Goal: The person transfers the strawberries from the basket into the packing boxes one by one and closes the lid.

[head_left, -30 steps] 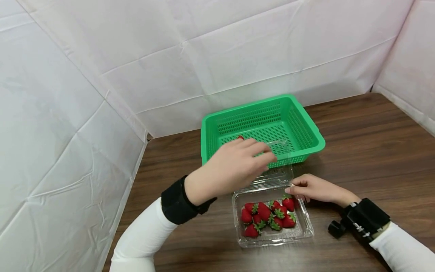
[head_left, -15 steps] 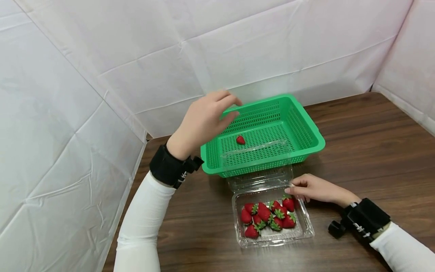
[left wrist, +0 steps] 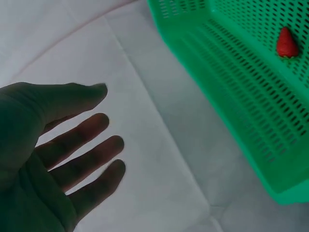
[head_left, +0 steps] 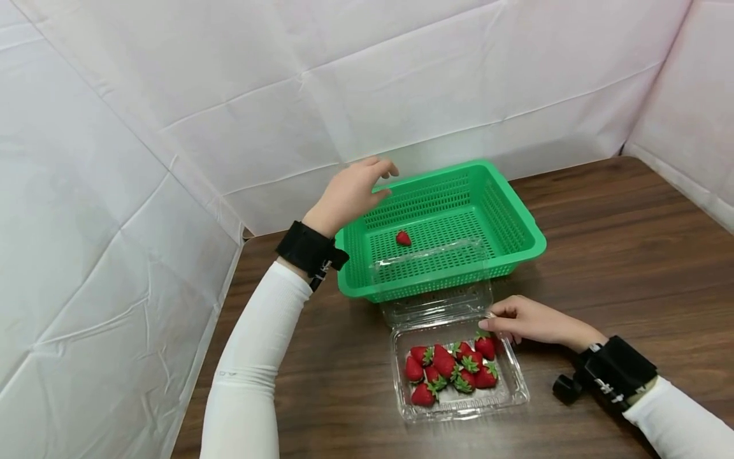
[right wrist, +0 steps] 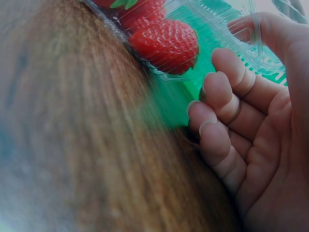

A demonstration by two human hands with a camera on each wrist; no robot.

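Observation:
My left hand (head_left: 352, 191) hovers over the back left corner of a green plastic basket (head_left: 533, 239), fingers spread and loosely bent. Nothing lies between its fingers in the left wrist view. A single strawberry (head_left: 404, 238) rests on the basket's floor. In front of the basket stands a clear plastic clamshell container (head_left: 518, 377) with its lid open, leaning over the basket's near rim. Several strawberries (head_left: 444, 361) lie inside it. My right hand (head_left: 530, 319) holds the container's right edge near the hinge, thumb over the rim and fingers curled outside, as the right wrist view also shows.
A dark wood-grain table (head_left: 608, 255) bears everything. White cloth walls (head_left: 401, 76) enclose it at the back, left and right; the basket stands close to the back one. Black cameras on wristbands (head_left: 613, 370) are strapped to both wrists.
My left hand has moved from above the container's lid up and left to the basket's back left corner, uncovering the strawberry in the basket. The right hand keeps its hold on the container.

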